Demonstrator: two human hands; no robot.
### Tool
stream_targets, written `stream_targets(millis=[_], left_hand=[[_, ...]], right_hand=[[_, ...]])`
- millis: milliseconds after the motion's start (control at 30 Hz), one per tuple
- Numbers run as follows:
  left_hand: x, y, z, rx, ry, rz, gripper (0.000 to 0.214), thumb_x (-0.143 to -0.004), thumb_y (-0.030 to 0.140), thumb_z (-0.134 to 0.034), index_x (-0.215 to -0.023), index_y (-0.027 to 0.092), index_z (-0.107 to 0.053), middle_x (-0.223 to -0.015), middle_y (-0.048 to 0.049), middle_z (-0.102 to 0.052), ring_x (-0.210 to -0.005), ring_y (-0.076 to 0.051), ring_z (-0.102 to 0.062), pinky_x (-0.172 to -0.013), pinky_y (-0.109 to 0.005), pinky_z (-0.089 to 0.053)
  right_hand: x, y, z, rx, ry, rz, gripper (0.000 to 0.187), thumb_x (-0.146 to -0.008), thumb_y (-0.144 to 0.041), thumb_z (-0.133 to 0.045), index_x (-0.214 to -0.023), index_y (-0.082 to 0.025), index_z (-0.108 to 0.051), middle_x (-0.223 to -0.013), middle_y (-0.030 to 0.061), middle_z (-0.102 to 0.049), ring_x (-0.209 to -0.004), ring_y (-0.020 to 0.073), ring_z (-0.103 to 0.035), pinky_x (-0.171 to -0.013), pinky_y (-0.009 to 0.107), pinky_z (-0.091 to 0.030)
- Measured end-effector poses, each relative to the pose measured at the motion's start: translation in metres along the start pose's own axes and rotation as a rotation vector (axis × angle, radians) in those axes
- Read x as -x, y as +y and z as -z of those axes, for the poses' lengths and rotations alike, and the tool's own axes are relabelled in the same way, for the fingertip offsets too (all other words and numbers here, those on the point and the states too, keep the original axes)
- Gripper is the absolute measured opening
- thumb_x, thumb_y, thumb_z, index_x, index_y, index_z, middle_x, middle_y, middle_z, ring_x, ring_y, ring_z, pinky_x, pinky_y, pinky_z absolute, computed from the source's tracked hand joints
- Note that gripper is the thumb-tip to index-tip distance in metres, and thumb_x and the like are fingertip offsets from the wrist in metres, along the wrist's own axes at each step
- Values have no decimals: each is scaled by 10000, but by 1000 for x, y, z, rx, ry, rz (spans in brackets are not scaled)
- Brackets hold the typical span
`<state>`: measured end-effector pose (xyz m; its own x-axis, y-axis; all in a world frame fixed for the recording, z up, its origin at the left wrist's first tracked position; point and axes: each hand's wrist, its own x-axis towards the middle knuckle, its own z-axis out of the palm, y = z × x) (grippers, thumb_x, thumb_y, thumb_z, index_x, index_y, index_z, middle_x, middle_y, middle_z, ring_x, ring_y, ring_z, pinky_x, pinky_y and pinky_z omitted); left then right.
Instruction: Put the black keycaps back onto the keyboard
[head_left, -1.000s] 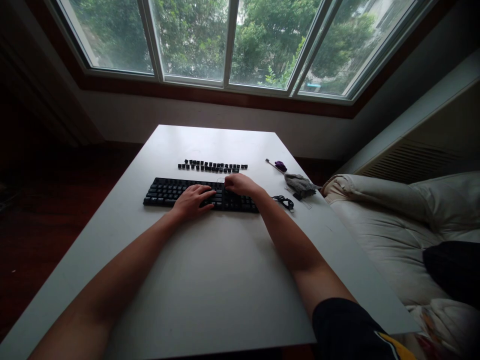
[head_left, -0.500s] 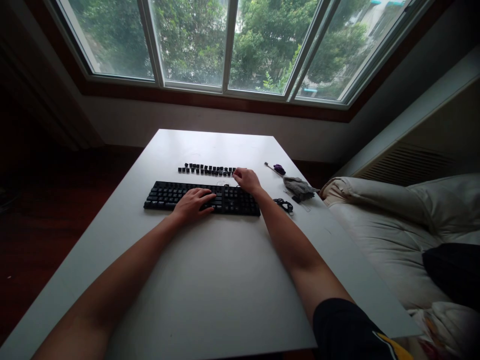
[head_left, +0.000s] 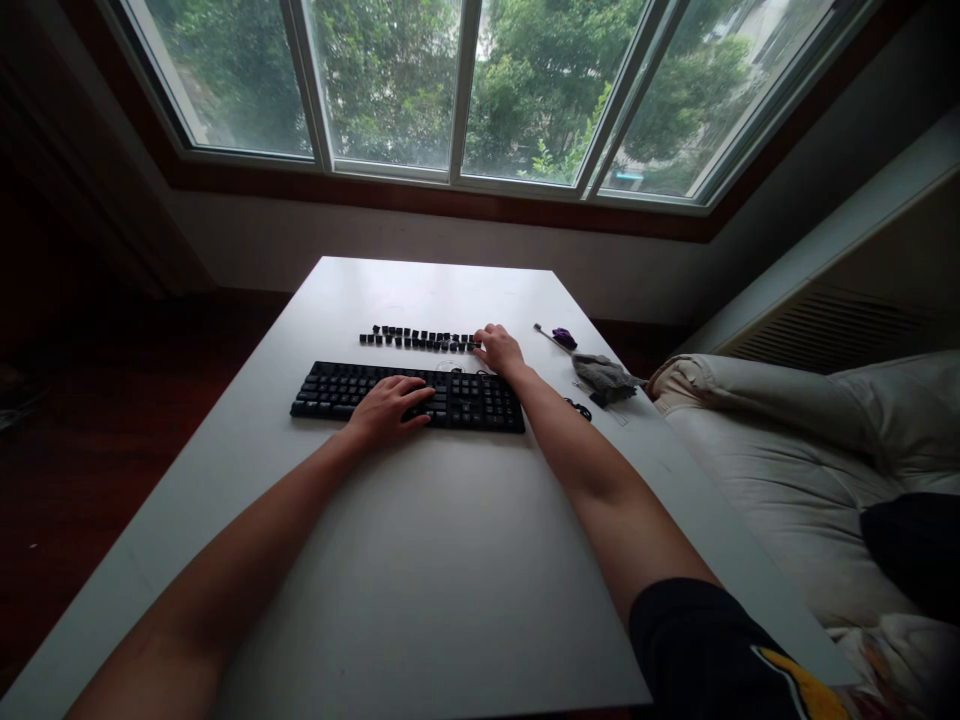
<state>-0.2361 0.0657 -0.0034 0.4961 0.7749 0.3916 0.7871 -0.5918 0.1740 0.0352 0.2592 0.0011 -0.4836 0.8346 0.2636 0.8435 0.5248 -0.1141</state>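
A black keyboard (head_left: 330,388) lies lengthwise on the white table. My left hand (head_left: 386,408) rests on its middle part, fingers stretched and spread over the keys. Beyond the keyboard, small black keycaps (head_left: 424,340) stand in two rows. At the right end of these rows is my right hand (head_left: 501,350), its fingers bent and brought together at the last keycaps. A keycap seems to be between its fingertips, mostly hidden by them. My right forearm passes over the table just right of the keyboard and partly covers a coiled black cable (head_left: 579,409).
To the right lie a grey cloth (head_left: 604,377), a thin brush (head_left: 551,337) and a purple item (head_left: 564,338). The white table (head_left: 420,570) stands before a window (head_left: 457,180). A pale sofa (head_left: 765,460) borders its right side.
My right hand has shifted slightly away and to the right at the end of the keycap rows, its fingers less tightly bunched. My left hand stays on the keyboard. The view has moved slightly.
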Motion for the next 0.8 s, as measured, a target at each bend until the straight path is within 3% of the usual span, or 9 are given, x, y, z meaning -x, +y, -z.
stream_targets(millis=[267,400,500,633,800], left_hand=[[1,0,2,0,-5,-1,498,-961,482,-580,-1425,303,-564,-1424,-73,-573,-1286,-295,-527,-1132,-501,-406],[1,1,2,3,-6,5,495,-962,489,-573,-1422,305,-560,-1427,-77,-568,-1286,-298,-527,-1134,-507,-400],[1,2,2,19,9,7,510,-954,480,-584,-1421,279,-539,-1417,-85,-570,-1289,-297,-523,-1136,-501,-400],[1,3,2,37,56,47,478,-905,475,-648,-1314,238,-574,-1376,-94,-583,-1287,-304,-514,-1127,-488,-407],[2,4,4,0,48,52,409,-890,481,-661,-1215,238,-607,-1315,-97,-605,-1237,-309,-540,-1119,-504,-392]], right_hand=[[0,2,-1,15,-18,-24,172,-920,-233,-673,-1089,-202,-673,-1111,105,-671,-1065,255,-574,-851,348,-492],[5,-6,6,-67,85,-92,121,-935,-229,-641,-1042,-188,-679,-1034,100,-701,-973,233,-613,-819,334,-477],[15,-24,15,-257,153,-8,119,-924,-243,-650,-1024,-185,-681,-957,65,-714,-858,190,-634,-783,305,-470],[31,-55,23,-525,10,219,113,-895,-272,-685,-981,-202,-710,-893,14,-728,-790,148,-647,-724,254,-461],[38,-78,23,-518,-116,189,102,-863,-267,-712,-935,-205,-749,-860,12,-740,-774,146,-645,-704,245,-444]])
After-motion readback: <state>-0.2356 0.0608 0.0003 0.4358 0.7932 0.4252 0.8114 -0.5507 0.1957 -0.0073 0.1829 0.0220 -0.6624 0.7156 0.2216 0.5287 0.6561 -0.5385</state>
